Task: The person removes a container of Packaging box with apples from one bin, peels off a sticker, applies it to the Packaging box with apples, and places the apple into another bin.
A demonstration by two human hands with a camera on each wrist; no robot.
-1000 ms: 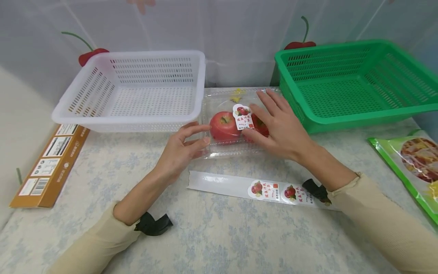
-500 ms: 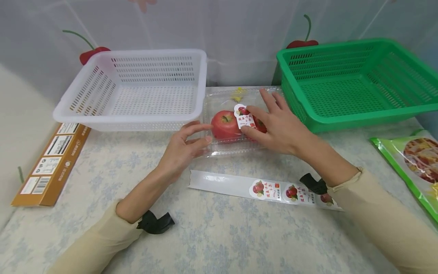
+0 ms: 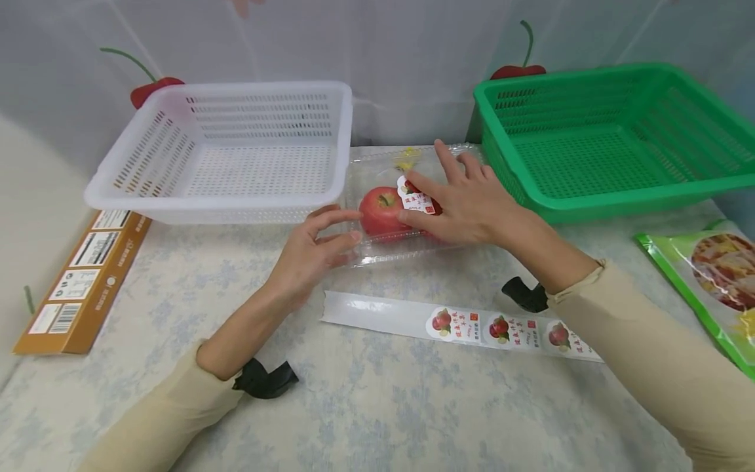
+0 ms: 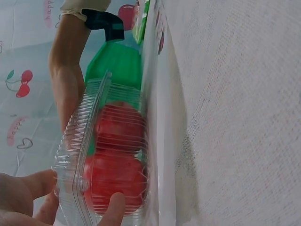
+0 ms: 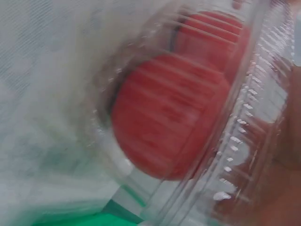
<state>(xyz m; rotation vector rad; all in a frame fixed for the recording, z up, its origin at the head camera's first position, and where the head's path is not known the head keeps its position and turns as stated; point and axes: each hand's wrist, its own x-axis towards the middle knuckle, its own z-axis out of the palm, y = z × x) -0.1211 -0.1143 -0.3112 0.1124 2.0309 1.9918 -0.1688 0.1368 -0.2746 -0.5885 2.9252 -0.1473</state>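
A clear plastic fruit box lies on the table between the two baskets in the head view. Inside it are red apples, side by side; the left wrist view shows two apples through the ribbed wall. A white apple sticker lies on the lid. My left hand holds the box's left front side, thumb at the wall and fingers at the lid's edge. Spread over the lid, my right hand touches the sticker with thumb and index finger and covers the box's right part.
A white basket stands at the back left, a green basket at the back right. In front of the box lies a sticker strip. An orange-brown carton and a green-edged food bag lie at the sides.
My right hand has slid slightly left and away from me over the lid, its thumb moving off the sticker's lower part. The left hand stays at the box's left side.
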